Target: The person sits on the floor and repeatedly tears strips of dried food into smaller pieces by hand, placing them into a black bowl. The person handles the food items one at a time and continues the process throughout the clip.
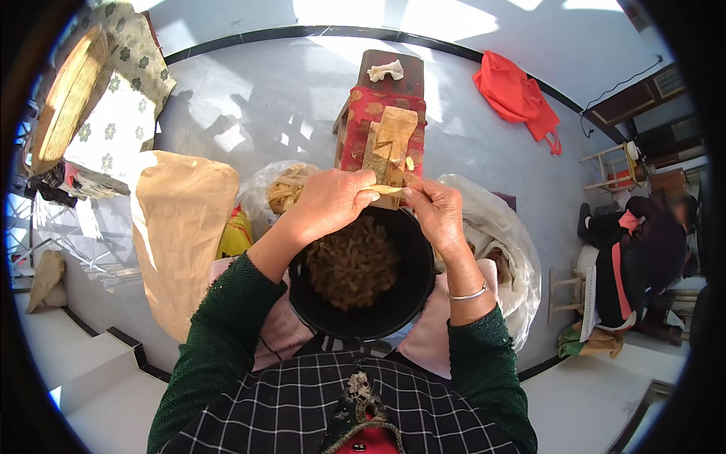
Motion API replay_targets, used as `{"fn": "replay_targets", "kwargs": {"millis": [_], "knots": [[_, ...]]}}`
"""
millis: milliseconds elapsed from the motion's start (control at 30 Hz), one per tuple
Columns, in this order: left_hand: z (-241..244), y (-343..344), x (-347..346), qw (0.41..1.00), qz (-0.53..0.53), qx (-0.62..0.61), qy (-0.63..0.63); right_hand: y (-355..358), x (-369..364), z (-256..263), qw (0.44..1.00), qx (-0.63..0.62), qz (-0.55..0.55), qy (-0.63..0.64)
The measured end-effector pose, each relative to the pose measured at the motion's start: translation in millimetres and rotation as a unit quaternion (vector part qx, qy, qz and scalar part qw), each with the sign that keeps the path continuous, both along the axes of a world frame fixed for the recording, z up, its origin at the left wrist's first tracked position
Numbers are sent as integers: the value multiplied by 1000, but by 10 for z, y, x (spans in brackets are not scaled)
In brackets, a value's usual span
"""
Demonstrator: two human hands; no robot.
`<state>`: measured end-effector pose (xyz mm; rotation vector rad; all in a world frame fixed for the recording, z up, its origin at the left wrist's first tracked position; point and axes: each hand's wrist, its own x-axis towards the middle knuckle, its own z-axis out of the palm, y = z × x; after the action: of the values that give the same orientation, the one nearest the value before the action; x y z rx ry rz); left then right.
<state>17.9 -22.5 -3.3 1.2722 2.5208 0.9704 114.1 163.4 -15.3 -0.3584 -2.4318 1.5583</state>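
My left hand (339, 196) and my right hand (443, 211) pinch a pale yellow, flattened strip (387, 189) between thumbs and fingers, one at each end. What the strip is made of I cannot tell. Below them a black bucket (417, 295) stands between my knees, with many short brown pieces (353, 264) heaped inside. Just beyond my fingers, a wooden block (397, 122) lies on a red patterned cloth (357, 133) over a narrow wooden bench (371, 57). A small yellow piece (409, 163) rests beside the block.
A clear plastic bag of yellowish strips (283, 190) stands left of the bucket, a larger plastic bag (519, 255) right. Farther left is a tan sack (184, 227). A red bag (510, 91) lies by the wall. At right sits another person (641, 255).
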Motion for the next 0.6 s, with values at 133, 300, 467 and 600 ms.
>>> {"fn": "replay_targets", "kwargs": {"millis": [133,300,467,600], "knots": [[-121,108,-106,997,69,11,45,-101,-228,-24,994,66,-79,-34],[-85,53,-80,996,68,-54,24,-72,-271,16,963,220,-2,-155],[114,-107,9,989,20,-145,-32,91,-142,-1,975,212,-48,-48],[302,-57,351,984,-18,-92,-152,-251,-35,95,955,-272,81,-84]]}}
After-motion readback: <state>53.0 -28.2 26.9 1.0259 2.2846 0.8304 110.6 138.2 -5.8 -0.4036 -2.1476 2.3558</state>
